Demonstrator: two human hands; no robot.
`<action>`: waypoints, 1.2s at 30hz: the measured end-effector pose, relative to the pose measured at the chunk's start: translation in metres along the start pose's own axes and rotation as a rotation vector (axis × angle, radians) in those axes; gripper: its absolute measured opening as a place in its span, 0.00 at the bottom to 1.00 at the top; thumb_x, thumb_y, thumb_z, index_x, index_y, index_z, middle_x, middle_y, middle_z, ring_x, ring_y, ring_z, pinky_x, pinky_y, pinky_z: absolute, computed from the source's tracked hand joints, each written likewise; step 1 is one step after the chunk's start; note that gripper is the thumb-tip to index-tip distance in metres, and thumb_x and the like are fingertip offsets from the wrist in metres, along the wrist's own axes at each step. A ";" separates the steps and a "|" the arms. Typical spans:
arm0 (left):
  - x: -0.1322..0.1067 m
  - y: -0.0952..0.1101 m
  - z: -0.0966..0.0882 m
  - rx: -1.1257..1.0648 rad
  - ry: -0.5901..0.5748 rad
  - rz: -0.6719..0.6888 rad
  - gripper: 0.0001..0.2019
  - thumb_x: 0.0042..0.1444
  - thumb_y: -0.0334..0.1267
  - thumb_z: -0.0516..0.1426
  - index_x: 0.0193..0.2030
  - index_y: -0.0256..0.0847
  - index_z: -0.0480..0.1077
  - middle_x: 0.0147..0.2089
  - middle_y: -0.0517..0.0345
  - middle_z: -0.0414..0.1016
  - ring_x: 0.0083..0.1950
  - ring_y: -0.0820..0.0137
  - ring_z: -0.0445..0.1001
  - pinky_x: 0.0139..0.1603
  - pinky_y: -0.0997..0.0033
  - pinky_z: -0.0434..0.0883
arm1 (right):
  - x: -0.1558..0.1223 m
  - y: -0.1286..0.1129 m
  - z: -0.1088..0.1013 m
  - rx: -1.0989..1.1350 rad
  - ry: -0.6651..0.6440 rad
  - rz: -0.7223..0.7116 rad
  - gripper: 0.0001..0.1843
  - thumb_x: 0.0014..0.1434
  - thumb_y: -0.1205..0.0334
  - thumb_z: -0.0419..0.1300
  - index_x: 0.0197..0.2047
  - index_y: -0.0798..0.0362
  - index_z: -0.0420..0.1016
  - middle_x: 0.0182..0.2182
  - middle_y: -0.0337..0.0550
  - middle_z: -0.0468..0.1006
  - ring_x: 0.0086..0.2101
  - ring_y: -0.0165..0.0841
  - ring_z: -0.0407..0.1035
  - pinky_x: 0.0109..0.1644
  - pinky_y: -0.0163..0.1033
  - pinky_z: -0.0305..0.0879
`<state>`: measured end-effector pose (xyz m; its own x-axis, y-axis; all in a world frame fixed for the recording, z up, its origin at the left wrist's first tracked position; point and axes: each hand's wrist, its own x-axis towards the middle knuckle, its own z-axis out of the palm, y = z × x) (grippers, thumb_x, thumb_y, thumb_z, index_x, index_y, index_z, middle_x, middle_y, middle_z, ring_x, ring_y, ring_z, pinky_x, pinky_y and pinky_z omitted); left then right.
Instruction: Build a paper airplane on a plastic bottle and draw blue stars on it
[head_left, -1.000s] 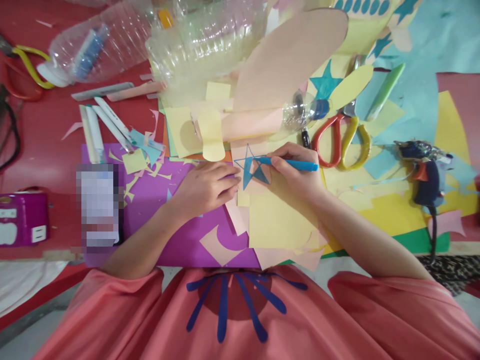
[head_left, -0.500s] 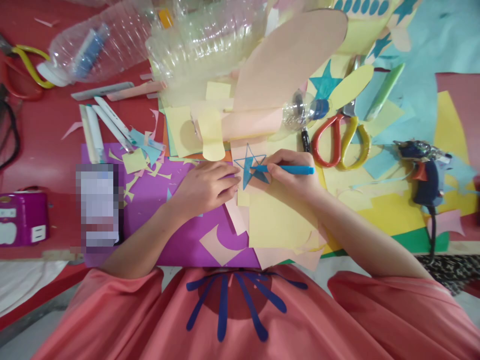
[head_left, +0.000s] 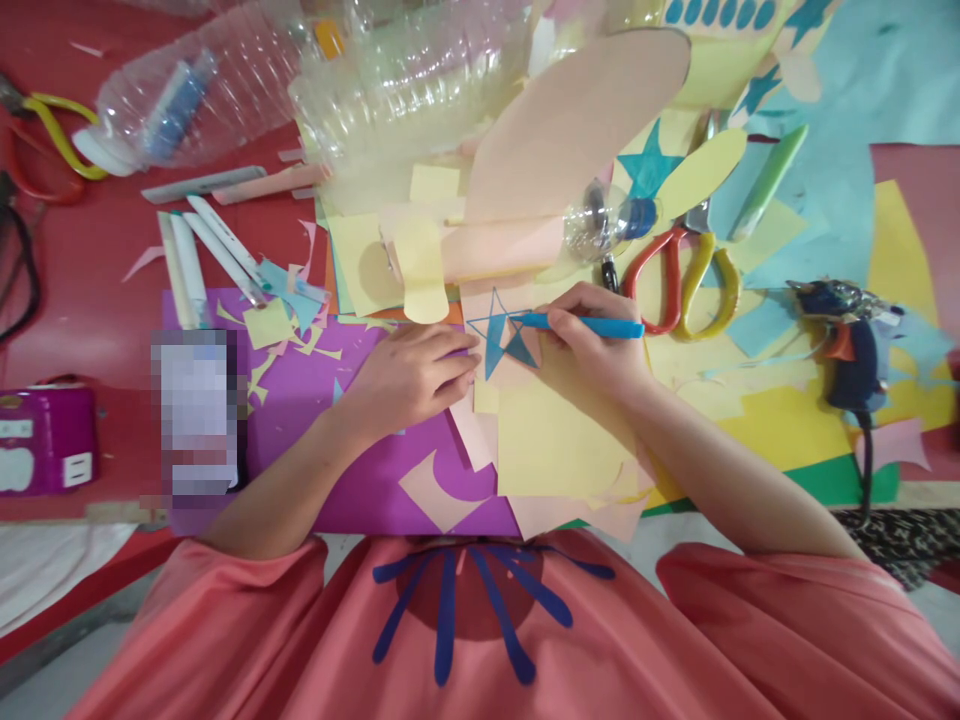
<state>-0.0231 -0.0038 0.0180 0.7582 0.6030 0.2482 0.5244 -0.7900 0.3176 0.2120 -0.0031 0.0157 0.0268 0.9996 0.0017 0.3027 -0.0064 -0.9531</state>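
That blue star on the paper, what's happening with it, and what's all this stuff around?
A person is colouring in a blue star drawn on pale paper. The right hand holds a blue marker with its tip on the star; the left hand lies flat beside it, pressing the paper down. The star is partly filled. Around them lie coloured paper scraps, red-and-yellow scissors, a glue gun and clear plastic bottles on a red table.

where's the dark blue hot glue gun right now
In the head view the dark blue hot glue gun lies at the table's right side on yellow and light blue paper scraps, right of the red-and-yellow-handled scissors and beyond the right hand.
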 end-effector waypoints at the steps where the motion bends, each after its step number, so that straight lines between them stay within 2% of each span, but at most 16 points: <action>1: 0.000 0.000 0.000 -0.002 -0.001 -0.001 0.13 0.68 0.35 0.51 0.43 0.39 0.78 0.49 0.54 0.82 0.51 0.63 0.79 0.48 0.61 0.76 | 0.000 0.001 0.000 0.005 -0.008 0.001 0.07 0.49 0.63 0.58 0.21 0.51 0.69 0.18 0.34 0.69 0.20 0.26 0.61 0.24 0.34 0.59; 10: 0.000 0.001 -0.001 -0.007 -0.048 -0.027 0.14 0.69 0.36 0.50 0.44 0.40 0.78 0.51 0.53 0.81 0.51 0.64 0.79 0.49 0.62 0.76 | -0.001 0.003 0.001 -0.031 -0.052 -0.021 0.07 0.52 0.64 0.58 0.23 0.51 0.69 0.19 0.35 0.71 0.22 0.28 0.65 0.26 0.34 0.60; 17: 0.000 0.000 0.000 0.006 -0.033 -0.015 0.14 0.69 0.36 0.50 0.45 0.40 0.78 0.50 0.53 0.81 0.52 0.63 0.79 0.49 0.61 0.76 | -0.003 0.002 -0.002 -0.056 -0.169 -0.047 0.09 0.52 0.63 0.57 0.21 0.51 0.70 0.19 0.37 0.74 0.23 0.28 0.66 0.29 0.36 0.63; 24: 0.000 0.000 0.000 -0.005 -0.042 -0.020 0.14 0.69 0.37 0.50 0.46 0.40 0.77 0.51 0.53 0.81 0.53 0.63 0.78 0.51 0.61 0.75 | -0.003 0.000 0.000 0.013 -0.241 -0.033 0.08 0.49 0.62 0.57 0.21 0.52 0.70 0.19 0.38 0.74 0.22 0.28 0.65 0.27 0.35 0.61; 32: 0.000 -0.001 0.001 -0.002 -0.034 -0.016 0.14 0.69 0.36 0.50 0.45 0.40 0.78 0.50 0.53 0.81 0.52 0.64 0.78 0.50 0.62 0.75 | -0.001 0.002 -0.001 -0.018 -0.108 -0.072 0.10 0.52 0.62 0.58 0.21 0.51 0.69 0.17 0.35 0.72 0.21 0.27 0.65 0.26 0.34 0.61; 36: 0.001 0.000 0.000 0.003 -0.013 0.005 0.14 0.69 0.36 0.50 0.44 0.38 0.78 0.49 0.53 0.82 0.51 0.63 0.78 0.49 0.62 0.76 | -0.002 0.004 0.000 -0.026 -0.118 -0.058 0.08 0.52 0.63 0.58 0.22 0.52 0.69 0.17 0.35 0.71 0.21 0.26 0.62 0.26 0.34 0.59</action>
<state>-0.0225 -0.0032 0.0179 0.7660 0.5972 0.2380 0.5212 -0.7936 0.3139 0.2135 -0.0047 0.0120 -0.1036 0.9944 0.0192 0.3254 0.0521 -0.9441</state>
